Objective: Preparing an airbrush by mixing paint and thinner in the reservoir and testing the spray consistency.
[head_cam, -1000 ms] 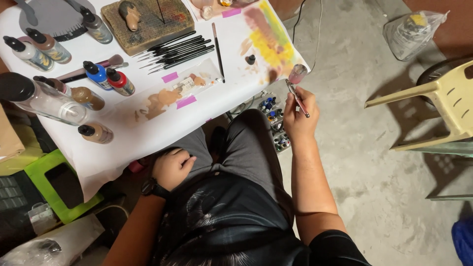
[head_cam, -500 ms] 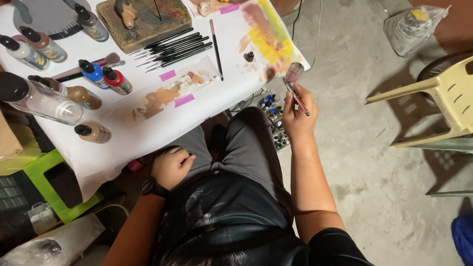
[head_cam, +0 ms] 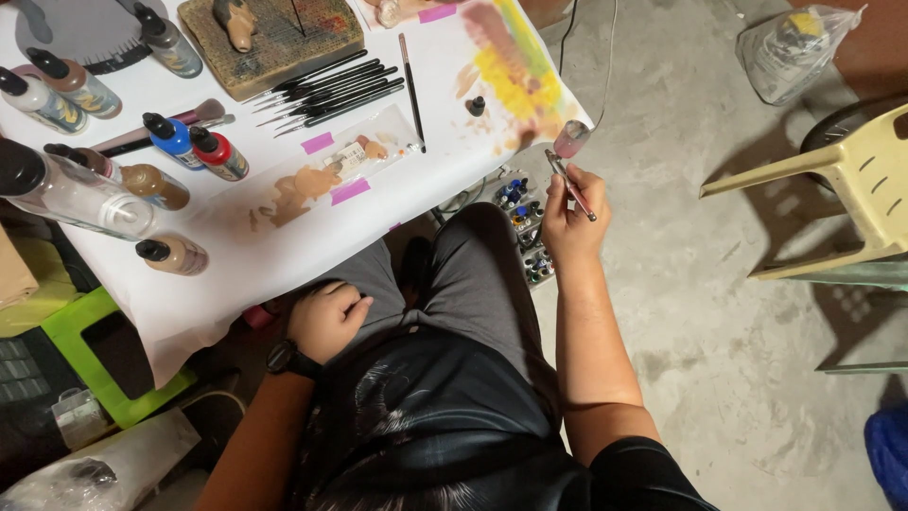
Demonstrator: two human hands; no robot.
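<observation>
White paper covers the table [head_cam: 236,274], so the right hand [head_cam: 570,210], pinching the airbrush [head_cam: 570,168], should probably test spray near its stained corner, left hand [head_cam: 326,320] resting fisted.

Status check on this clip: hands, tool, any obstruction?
Right hand shut on airbrush, tip by the table edge. Left hand fisted on lap, empty. Nothing blocking.
</observation>
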